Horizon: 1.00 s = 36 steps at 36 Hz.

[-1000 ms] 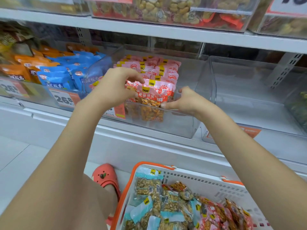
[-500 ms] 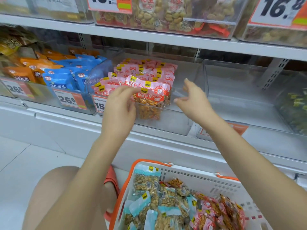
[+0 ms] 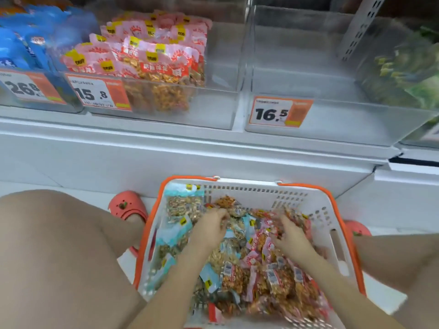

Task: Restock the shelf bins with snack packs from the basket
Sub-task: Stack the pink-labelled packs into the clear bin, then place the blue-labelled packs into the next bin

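Note:
A white basket with an orange rim [image 3: 249, 186] stands on the floor between my knees. It holds several pale-blue nut packs [image 3: 175, 229] on the left and several pink-red packs [image 3: 280, 281] on the right. My left hand [image 3: 209, 230] reaches into the middle of the pile with its fingers bent down over a pack; blur hides any grip. My right hand [image 3: 291, 237] lies on the pink-red packs with its fingers spread. On the shelf above, a clear bin [image 3: 213, 110] tagged 15.8 holds matching pink-red packs [image 3: 161, 58].
A clear bin [image 3: 332, 119] tagged 16.5 has nothing in it. Blue packs [image 3: 23, 48] fill the bin at far left, and green packs [image 3: 403, 67] sit at far right. A white shelf ledge [image 3: 190, 148] juts out above the basket. My coral clog [image 3: 128, 206] is beside the basket.
Both hands have left the pink-red packs in the 15.8 bin and dropped into the basket. My view has tilted down from the shelf toward the basket.

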{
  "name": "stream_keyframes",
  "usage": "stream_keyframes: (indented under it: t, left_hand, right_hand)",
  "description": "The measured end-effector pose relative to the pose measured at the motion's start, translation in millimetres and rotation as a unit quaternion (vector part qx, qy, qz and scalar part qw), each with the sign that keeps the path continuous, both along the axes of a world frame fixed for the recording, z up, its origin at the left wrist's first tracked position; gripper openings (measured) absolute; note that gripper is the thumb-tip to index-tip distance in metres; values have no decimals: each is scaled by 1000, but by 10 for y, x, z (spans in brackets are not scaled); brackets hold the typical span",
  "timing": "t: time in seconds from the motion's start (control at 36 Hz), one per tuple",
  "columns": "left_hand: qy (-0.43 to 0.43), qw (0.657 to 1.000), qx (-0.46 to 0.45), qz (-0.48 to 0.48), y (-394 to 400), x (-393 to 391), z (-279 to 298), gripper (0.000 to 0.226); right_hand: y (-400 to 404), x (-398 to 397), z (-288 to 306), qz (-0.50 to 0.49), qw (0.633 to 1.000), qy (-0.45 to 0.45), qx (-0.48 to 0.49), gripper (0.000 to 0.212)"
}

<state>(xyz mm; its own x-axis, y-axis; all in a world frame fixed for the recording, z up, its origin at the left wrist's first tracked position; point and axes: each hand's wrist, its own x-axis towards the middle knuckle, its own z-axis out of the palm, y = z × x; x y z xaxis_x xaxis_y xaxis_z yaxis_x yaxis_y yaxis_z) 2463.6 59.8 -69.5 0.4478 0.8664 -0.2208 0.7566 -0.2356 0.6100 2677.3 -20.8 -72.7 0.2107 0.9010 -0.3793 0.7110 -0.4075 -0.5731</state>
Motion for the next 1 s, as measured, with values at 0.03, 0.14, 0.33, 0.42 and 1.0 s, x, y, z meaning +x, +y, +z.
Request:
stream_keyframes:
  t: [0.03,0.14,0.33,0.42,1.0]
  left_hand:
    - [15,1000,-21,-1,-24,-5,-81,28]
    - [75,992,-97,-25,-95,-47,-330,43]
    - [116,990,-72,-41,-46,-4,-450,47]
    - [129,990,-48,-36,-14,14,-465,38]
    - [-4,998,-34,53,700,-362,45,31]
  right_hand:
    - [-21,-2,-51,8,1000,12,-27,64]
    - [-87,-77,-306,59,990,35,-119,78]
    - [-91,-226,-527,139,975,-70,-158,60]
    - [-34,-330,-523,111,986,-58,-108,47]
    - [538,-785,-643,119,991,41,-37,25]
